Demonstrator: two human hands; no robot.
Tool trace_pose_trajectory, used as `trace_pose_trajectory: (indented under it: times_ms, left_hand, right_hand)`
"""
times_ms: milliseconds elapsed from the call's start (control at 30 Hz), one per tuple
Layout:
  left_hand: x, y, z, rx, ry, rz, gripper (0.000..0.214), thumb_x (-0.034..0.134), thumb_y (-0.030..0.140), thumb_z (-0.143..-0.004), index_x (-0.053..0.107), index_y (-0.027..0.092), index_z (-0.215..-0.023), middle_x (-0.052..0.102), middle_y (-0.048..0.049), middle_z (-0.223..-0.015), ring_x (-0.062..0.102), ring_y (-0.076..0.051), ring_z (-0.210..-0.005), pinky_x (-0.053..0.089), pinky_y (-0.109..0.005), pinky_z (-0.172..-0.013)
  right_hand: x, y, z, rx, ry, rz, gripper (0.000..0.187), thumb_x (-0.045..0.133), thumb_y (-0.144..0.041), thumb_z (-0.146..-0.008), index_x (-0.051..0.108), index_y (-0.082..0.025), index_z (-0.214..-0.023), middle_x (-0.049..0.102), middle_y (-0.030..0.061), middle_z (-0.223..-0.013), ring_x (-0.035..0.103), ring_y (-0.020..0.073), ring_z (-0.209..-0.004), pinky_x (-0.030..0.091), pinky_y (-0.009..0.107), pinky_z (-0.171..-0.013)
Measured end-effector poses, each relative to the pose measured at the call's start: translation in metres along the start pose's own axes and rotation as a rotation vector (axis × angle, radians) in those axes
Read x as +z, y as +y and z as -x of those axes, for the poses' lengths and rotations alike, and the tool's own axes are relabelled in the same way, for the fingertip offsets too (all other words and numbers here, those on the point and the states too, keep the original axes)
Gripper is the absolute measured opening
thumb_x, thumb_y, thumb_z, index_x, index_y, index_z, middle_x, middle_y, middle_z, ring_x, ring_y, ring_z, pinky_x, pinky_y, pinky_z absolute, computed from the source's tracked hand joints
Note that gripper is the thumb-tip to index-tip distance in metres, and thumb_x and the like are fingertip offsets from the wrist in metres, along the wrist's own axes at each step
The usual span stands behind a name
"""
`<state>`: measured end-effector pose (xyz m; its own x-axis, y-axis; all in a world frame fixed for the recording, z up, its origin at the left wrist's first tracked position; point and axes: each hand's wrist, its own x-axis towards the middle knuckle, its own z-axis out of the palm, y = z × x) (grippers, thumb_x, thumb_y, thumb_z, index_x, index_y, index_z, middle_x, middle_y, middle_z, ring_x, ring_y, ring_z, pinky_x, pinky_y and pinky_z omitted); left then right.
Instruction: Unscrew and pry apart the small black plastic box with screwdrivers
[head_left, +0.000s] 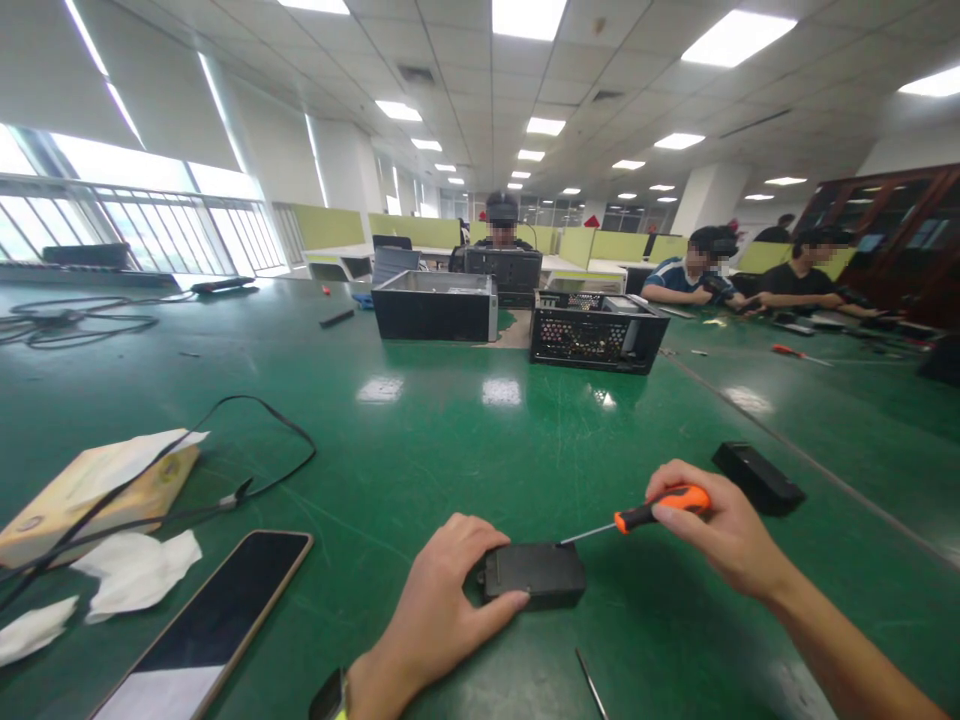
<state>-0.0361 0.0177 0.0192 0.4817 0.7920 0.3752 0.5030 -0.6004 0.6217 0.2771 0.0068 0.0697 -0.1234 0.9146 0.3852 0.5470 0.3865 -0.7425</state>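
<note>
Both hands were at work low in the head view: the left hand point(450, 590) pinched the left end of the black box point(534, 574) between thumb and fingers, and the right hand point(724, 522) gripped the screwdriver point(624, 521) by its handle. The box lay flat on the green table point(420, 420), its top's far edge meeting the slanted shaft, right of the middle.

For good control, the left hand would best press the box firmly down, its fingertips out of the tip's path. That low slant seemed better suited to prying than turning; to turn a screw, a steeper shaft would probably slip less.

The tip was too small to make out, so whether it sat in a screw, a slot or merely on the edge could not be told. The left hand hid part of the box. A thin rod point(591, 684) and the phone point(225, 600) were cut off by the bottom edge.
</note>
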Motion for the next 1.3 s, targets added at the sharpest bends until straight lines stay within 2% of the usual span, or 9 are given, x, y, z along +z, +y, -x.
trace_pose_trajectory:
  times_ms: [133, 267, 400, 500, 567, 767, 900, 1100, 1300]
  left_hand:
    - [-0.001, 0.0, -0.001, 0.002, -0.009, -0.007, 0.026, 0.074, 0.029, -0.078, 0.064, 0.018, -0.1, 0.064, -0.0075, -0.098, 0.061, -0.026, -0.092, 0.051, -0.04, -0.082]
    - [0.0, -0.005, 0.0, 0.009, -0.018, -0.031, 0.029, 0.074, 0.031, -0.079, 0.064, 0.02, -0.104, 0.065, -0.0079, -0.101, 0.061, -0.026, -0.094, 0.052, -0.04, -0.083]
    - [0.001, -0.01, 0.001, 0.007, -0.027, -0.043, 0.028, 0.073, 0.029, -0.079, 0.065, 0.021, -0.105, 0.065, -0.0071, -0.101, 0.062, -0.026, -0.094, 0.053, -0.039, -0.083]
    - [0.002, -0.011, 0.001, 0.02, -0.022, -0.052, 0.029, 0.074, 0.029, -0.079, 0.065, 0.022, -0.105, 0.065, -0.0068, -0.101, 0.063, -0.025, -0.094, 0.054, -0.038, -0.083]
    - [0.002, -0.012, 0.001, 0.024, -0.017, -0.056, 0.029, 0.074, 0.029, -0.078, 0.065, 0.022, -0.105, 0.065, -0.0068, -0.101, 0.063, -0.025, -0.094, 0.054, -0.037, -0.082]
    - [0.0, -0.01, 0.0, 0.046, -0.003, -0.073, 0.026, 0.073, 0.03, -0.079, 0.066, 0.022, -0.103, 0.067, -0.0063, -0.099, 0.065, -0.024, -0.09, 0.056, -0.035, -0.08]
    - [-0.001, -0.009, 0.0, 0.051, 0.006, -0.083, 0.026, 0.073, 0.03, -0.079, 0.066, 0.023, -0.102, 0.067, -0.0066, -0.098, 0.065, -0.025, -0.089, 0.056, -0.036, -0.078]
    - [0.0, -0.008, 0.0, 0.029, -0.011, -0.067, 0.027, 0.073, 0.029, -0.079, 0.065, 0.022, -0.103, 0.066, -0.007, -0.099, 0.063, -0.025, -0.091, 0.055, -0.038, -0.08]
    - [0.0, -0.007, 0.001, 0.028, -0.004, -0.047, 0.029, 0.075, 0.028, -0.077, 0.066, 0.021, -0.105, 0.066, -0.0067, -0.098, 0.063, -0.025, -0.092, 0.054, -0.037, -0.08]
  right_hand:
    - [0.001, -0.063, -0.024, -0.137, -0.189, 0.303, 0.028, 0.045, -0.038, -0.096, 0.058, -0.02, -0.08, 0.06, -0.0006, -0.072, 0.054, 0.0142, -0.065, 0.038, 0.028, -0.062]
    - [0.008, -0.1, -0.036, -0.158, -0.189, 0.366, 0.019, 0.057, -0.035, -0.091, 0.062, -0.022, -0.105, 0.068, 0.0008, -0.091, 0.059, 0.0148, -0.074, 0.044, 0.028, -0.069]
    - [0.012, -0.098, -0.033, -0.273, -0.173, 0.27, 0.02, 0.057, -0.02, -0.088, 0.064, -0.023, -0.107, 0.071, 0.0001, -0.095, 0.063, 0.013, -0.076, 0.046, 0.025, -0.07]
    - [0.016, -0.09, -0.032, -0.276, -0.08, 0.336, 0.013, 0.063, -0.03, -0.086, 0.068, -0.021, -0.094, 0.069, -0.0013, -0.076, 0.06, 0.0128, -0.063, 0.043, 0.026, -0.062]
    - [0.017, -0.088, -0.032, -0.252, -0.026, 0.406, 0.019, 0.062, -0.037, -0.088, 0.069, -0.019, -0.085, 0.067, -0.0012, -0.068, 0.059, 0.0134, -0.059, 0.042, 0.027, -0.06]
    - [0.009, -0.094, -0.031, -0.334, -0.165, 0.361, 0.021, 0.057, -0.024, -0.09, 0.066, -0.02, -0.109, 0.071, 0.0036, -0.095, 0.065, 0.0152, -0.084, 0.047, 0.027, -0.075]
    - [0.008, -0.09, -0.03, -0.265, -0.086, 0.465, 0.021, 0.062, -0.039, -0.087, 0.07, -0.02, -0.091, 0.07, 0.0007, -0.072, 0.064, 0.0152, -0.067, 0.044, 0.027, -0.065]
    - [0.011, -0.088, -0.031, -0.259, 0.04, 0.369, 0.029, 0.057, -0.033, -0.09, 0.062, -0.019, -0.065, 0.059, -0.0016, -0.058, 0.052, 0.011, -0.053, 0.037, 0.025, -0.055]
    - [0.02, -0.092, -0.031, -0.25, -0.038, 0.274, 0.03, 0.058, -0.034, -0.09, 0.061, -0.018, -0.064, 0.057, -0.0026, -0.057, 0.05, 0.01, -0.052, 0.035, 0.024, -0.053]
